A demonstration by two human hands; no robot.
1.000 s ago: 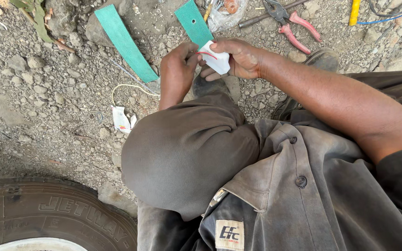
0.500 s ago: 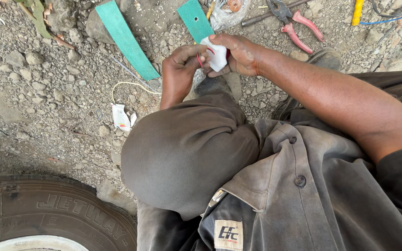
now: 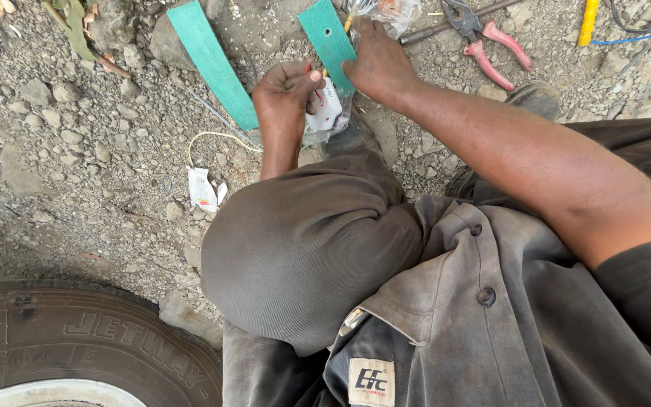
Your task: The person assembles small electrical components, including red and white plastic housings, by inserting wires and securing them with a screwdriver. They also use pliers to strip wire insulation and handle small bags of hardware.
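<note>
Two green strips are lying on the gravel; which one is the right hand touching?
The shorter green strip, the one nearer the pliers. The right hand rests against its edge; the longer strip lies apart, beyond the left hand.

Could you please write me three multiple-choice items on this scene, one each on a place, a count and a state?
1. Where do the pliers lie? A) on the tyre B) on the gravel at the upper right C) on the knee
2. How many green strips lie on the ground? A) one B) two C) four
3. What does the left hand hold? A) nothing B) the yellow tool C) a small white packet

B: they lie on stones beside the right hand. B: two lie side by side. C: its fingers close on it.
</note>
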